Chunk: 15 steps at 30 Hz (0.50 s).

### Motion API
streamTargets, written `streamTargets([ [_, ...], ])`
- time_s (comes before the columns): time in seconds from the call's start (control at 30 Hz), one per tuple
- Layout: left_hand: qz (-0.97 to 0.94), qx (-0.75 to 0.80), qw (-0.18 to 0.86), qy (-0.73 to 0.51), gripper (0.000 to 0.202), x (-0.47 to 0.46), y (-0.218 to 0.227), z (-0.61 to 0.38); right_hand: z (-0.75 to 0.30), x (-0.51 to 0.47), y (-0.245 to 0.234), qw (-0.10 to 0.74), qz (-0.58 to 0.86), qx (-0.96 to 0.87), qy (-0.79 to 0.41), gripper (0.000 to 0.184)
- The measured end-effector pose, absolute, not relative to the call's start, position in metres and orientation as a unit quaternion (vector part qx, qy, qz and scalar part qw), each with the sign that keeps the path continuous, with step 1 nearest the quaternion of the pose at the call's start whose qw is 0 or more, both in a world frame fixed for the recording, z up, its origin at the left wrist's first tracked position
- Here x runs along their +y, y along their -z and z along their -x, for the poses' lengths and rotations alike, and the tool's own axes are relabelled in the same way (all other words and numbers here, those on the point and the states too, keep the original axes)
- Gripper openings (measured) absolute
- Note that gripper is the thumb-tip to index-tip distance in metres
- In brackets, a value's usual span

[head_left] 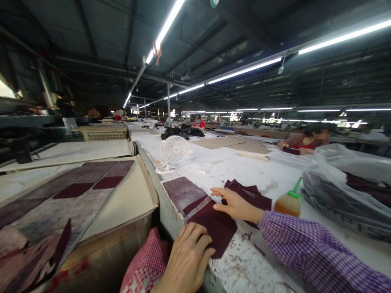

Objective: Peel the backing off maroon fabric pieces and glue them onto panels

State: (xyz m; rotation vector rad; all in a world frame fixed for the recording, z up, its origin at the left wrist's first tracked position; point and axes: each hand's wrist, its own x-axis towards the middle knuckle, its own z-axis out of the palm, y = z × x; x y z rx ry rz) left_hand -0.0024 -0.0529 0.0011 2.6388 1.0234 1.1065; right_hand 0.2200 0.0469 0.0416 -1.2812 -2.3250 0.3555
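Note:
A dark maroon fabric piece lies at the near edge of a white work table. My left hand, in a red checked sleeve, rests on its near corner with fingers curled over the cloth. My right hand, in a purple checked sleeve, lies flat on the far side of the same piece, fingers stretched out and pointing left. More maroon pieces are stacked just behind my right hand. A greyish-purple coated piece lies to the left of them.
A small white fan stands further up the table. An orange bottle with a green nozzle and a large plastic bag of cloth sit at right. A padded bench with maroon pieces is at left. Other people work at distant tables.

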Motion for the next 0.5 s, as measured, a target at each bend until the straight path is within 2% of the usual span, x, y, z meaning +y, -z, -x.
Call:
streamTargets([
  [0.07, -0.865, 0.327, 0.044, -0.378, 0.016, -0.050, -0.001, 0.005, -0.205, 0.051, -0.039, 0.231, 0.482, -0.825, -0.181, 0.064],
  [0.17, -0.832, 0.356, 0.035, -0.424, 0.019, -0.035, -0.004, 0.011, -0.195, 0.054, -0.039, 0.244, 0.485, -0.810, -0.223, 0.050],
  [0.27, -0.807, 0.387, 0.025, -0.445, 0.025, -0.012, -0.008, 0.015, -0.193, 0.045, -0.045, 0.253, 0.452, -0.828, -0.215, 0.041],
  [0.4, -0.830, 0.407, 0.017, -0.380, 0.034, 0.009, -0.018, 0.015, -0.190, 0.015, -0.067, 0.254, 0.413, -0.856, -0.180, 0.041],
  [0.5, -0.854, 0.407, 0.023, -0.324, 0.038, 0.011, -0.026, 0.014, -0.194, -0.015, -0.095, 0.244, 0.389, -0.846, -0.271, 0.044],
])
